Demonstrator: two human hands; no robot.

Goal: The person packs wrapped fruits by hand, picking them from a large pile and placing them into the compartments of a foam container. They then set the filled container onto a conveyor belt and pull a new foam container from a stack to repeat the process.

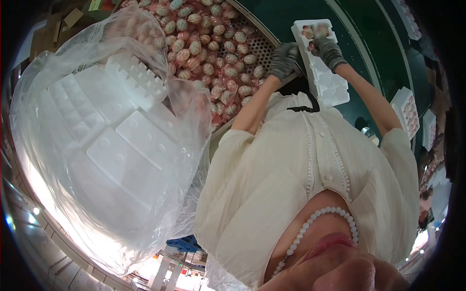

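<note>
We're loading wrapped eggs into a white foam tray (321, 72) lying on the green belt (378, 43), and it's early days: only the far end cells look filled, the rest of the tray is bare. Our right hand (326, 48), in a grey glove, is curled over those far cells; can't tell if it has an egg. Our left hand (284, 59), gloved too, rests half-closed at the edge of the perforated bin (259, 46), heaped with wrapped eggs (204, 43). On the left, a clear plastic bag (97, 145) holds spare foam trays.
</note>
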